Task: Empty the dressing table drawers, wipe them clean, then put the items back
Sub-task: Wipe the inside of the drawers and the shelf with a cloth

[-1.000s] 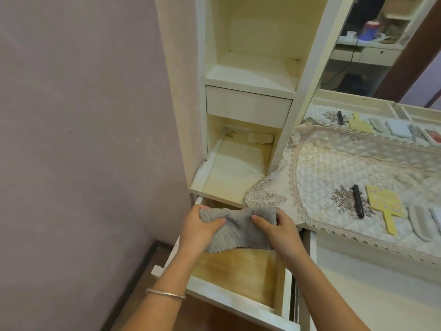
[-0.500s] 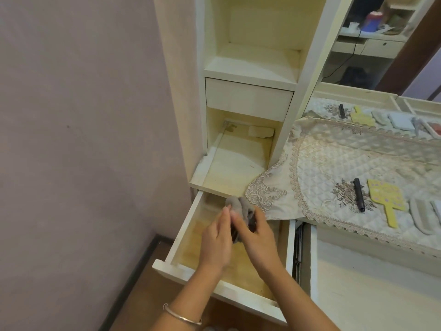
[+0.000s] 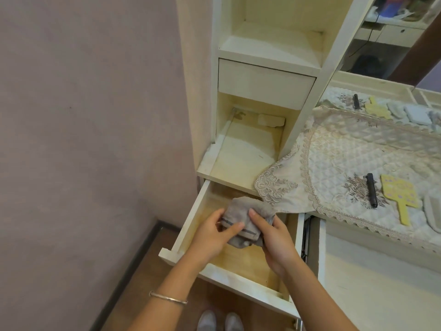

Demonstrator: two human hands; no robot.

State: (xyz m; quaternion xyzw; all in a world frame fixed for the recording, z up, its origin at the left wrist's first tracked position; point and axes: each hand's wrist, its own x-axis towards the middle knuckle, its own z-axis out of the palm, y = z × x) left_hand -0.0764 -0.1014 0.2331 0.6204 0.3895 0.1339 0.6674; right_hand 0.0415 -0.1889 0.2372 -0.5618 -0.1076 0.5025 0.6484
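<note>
shoes: pale pair (image 3: 218,320) at the bottom edge, under the forearms, on brown floor.
bangle: thin metal band (image 3: 168,297) on the left wrist.
left hand: (image 3: 211,237) curled on the gray cloth (image 3: 238,217), thumb on top near its striped hem, fingers hidden underneath.
right hand: (image 3: 274,241) grips the same cloth from the other side, thumb on top, fingers wrapped round the bunched edge.
cloth: wadded between both hands, above the drawer floor; contact with the floor can't be told.
drawer: (image 3: 241,283) pulled out, directly below the hands; yellowed wood bottom, nothing else visible inside.
rail: metal slide (image 3: 306,235) just right of the right hand.
runner: quilted lace-edged table runner (image 3: 338,151) on the tabletop beyond and right of the right hand, one corner hanging over the drawer's back.
on runner: black stick (image 3: 371,190) beside a yellow paddle-shaped piece (image 3: 398,194), well right of the hands.
cubby: open compartment (image 3: 241,154) straight beyond the hands, stained floor.
small drawer: (image 3: 262,80) closed, above the cubby.
</note>
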